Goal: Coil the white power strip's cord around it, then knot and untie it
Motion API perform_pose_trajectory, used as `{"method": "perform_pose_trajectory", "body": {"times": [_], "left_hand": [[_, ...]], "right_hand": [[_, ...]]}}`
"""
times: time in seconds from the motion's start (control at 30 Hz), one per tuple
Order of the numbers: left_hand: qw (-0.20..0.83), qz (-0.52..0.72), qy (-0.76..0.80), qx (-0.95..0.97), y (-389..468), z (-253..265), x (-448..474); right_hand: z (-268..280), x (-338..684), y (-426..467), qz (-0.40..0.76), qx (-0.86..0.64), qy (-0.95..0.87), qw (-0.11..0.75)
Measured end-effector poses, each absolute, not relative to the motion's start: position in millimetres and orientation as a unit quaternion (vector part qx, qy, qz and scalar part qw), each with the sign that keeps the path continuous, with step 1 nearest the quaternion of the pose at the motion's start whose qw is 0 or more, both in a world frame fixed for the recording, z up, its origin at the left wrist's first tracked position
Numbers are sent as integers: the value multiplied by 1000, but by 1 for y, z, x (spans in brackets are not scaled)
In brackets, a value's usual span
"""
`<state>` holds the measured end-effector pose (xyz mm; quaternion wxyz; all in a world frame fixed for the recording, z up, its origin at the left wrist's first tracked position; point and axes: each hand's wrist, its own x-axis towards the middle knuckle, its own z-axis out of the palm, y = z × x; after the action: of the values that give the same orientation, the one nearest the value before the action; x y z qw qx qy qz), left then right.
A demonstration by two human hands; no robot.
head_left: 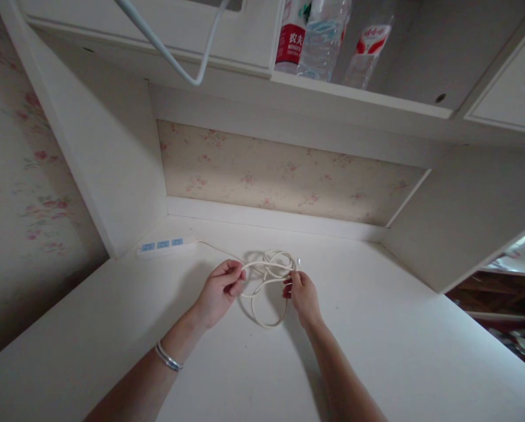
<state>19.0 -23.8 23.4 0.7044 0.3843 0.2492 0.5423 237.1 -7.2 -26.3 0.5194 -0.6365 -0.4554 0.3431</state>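
Observation:
A cream-white power cord [269, 324] lies in loose, tangled loops on the white desk. My left hand [222, 287] pinches one stretch of it between thumb and fingers, on the left side of the tangle. On the right side, my right hand [303, 296] has its fingers closed on the same cord, with a span running between the two hands. Metal plug prongs [298, 262] show just beyond my right hand. The cord leads back left to a white power strip [166, 247] with blue socket faces.
White desktop [245, 375] spreads around the cord, with side panels left and right. Overhead, a shelf holds several plastic bottles [324, 41]. A pale looped cable or rod [170, 55] hangs down in front of the upper cabinet. Floral wallpaper [262, 176] covers the back.

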Motion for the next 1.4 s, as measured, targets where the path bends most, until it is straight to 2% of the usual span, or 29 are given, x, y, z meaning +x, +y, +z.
{"method": "perform_pose_trajectory", "body": {"times": [0.1,0.33,0.53,0.73,1.13,1.27,1.4], "left_hand": [[763,424,268,408,-26,25,16],[717,304,306,547,-35,27,15],[705,284,302,576,-35,30,17],[691,296,357,555,-36,27,23],[690,365,361,510,-33,16,33],[703,378,348,491,-33,14,33],[738,349,314,485,-35,18,32]], "right_hand": [[-27,239,-6,287,-650,-479,515],[-26,242,-6,244,-645,-500,524],[-32,249,-1,228,-661,-494,517],[-29,246,-2,161,-700,-527,454],[-22,233,-13,26,-728,-599,334],[-24,233,-10,28,-732,-590,339],[-28,236,-3,96,-739,-543,388]]}}
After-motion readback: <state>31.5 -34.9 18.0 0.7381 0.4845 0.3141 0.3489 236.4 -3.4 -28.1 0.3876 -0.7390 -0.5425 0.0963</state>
